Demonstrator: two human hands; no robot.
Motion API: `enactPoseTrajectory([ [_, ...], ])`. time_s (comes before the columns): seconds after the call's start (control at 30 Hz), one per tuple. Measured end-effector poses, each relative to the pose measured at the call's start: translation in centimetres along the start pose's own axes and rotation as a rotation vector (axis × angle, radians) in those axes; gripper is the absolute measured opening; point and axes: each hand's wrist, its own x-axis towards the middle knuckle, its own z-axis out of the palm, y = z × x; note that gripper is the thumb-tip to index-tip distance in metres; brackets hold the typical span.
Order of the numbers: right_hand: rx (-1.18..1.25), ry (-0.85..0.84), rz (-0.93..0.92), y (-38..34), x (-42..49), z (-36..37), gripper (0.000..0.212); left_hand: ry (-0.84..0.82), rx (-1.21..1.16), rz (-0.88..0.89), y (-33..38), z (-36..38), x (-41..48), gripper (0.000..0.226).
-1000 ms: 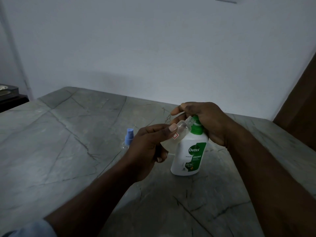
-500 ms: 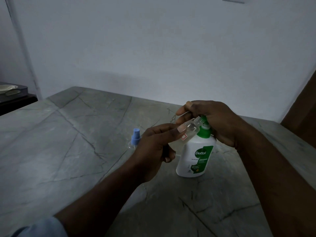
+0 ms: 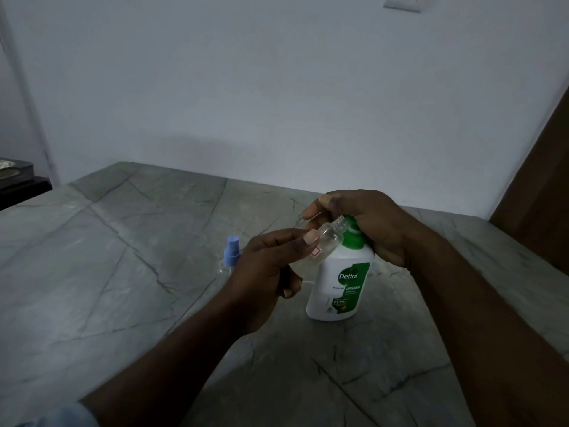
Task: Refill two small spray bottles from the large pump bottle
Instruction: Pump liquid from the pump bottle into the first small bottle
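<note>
A white pump bottle point(image 3: 338, 285) with a green Dettol label stands on the stone table point(image 3: 123, 272). My right hand point(image 3: 363, 223) covers its green pump head from above. My left hand point(image 3: 264, 272) holds a small clear spray bottle point(image 3: 329, 238), uncapped and tilted, with its open neck up against the pump under my right fingers. A second small spray bottle with a blue spray top point(image 3: 230, 257) stands on the table just left of my left hand, its clear body partly hidden.
A white wall runs close behind the table. A dark brown panel point(image 3: 542, 186) rises at the right edge. A dark piece of furniture point(image 3: 18, 180) stands at the far left beyond the table.
Both hands and the bottles keep the same hold. Only the head camera has shifted slightly, so everything sits a little further right and lower in view.
</note>
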Motion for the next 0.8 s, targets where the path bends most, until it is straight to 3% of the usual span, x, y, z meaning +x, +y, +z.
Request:
enactPoseTrajectory([
  [0.8,-0.117,0.026,0.001,-0.2,0.1,-0.1,0.037,-0.017,0.009,0.011,0.2,-0.1,0.0,0.02],
])
